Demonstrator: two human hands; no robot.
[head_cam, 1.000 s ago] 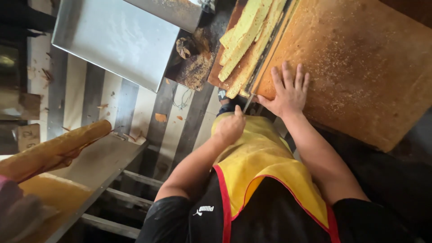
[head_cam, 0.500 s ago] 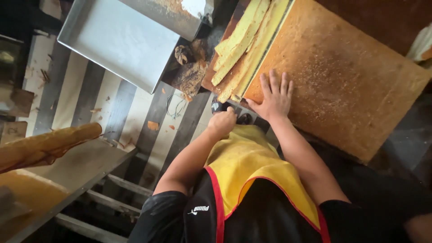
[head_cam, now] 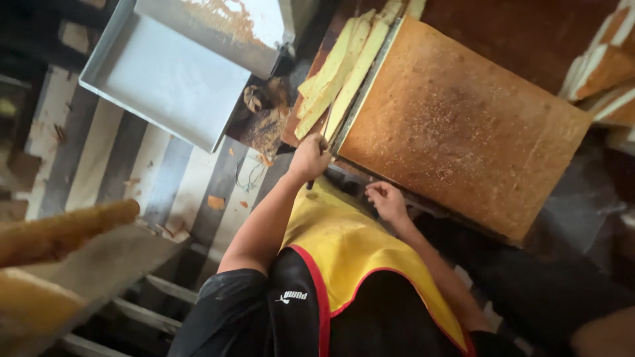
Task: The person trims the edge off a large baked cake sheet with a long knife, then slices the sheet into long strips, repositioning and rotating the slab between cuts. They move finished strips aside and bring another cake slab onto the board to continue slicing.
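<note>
Two hands at work: your left hand [head_cam: 309,157] keeps a clenched grip on a knife handle [head_cam: 311,182] at the sponge cake slab's [head_cam: 456,125] cut edge; your right hand [head_cam: 387,200], loosely curled and empty, sits just off the slab's near edge.

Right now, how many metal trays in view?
2. One large empty tray at upper left, and a second crumb-dusted tray overlapping its top edge, cut off by the frame. Others may lie out of view.

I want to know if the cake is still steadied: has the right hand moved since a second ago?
Yes. The right hand has left the top of the brown cake slab and drawn back toward the body, to its near edge.
</note>
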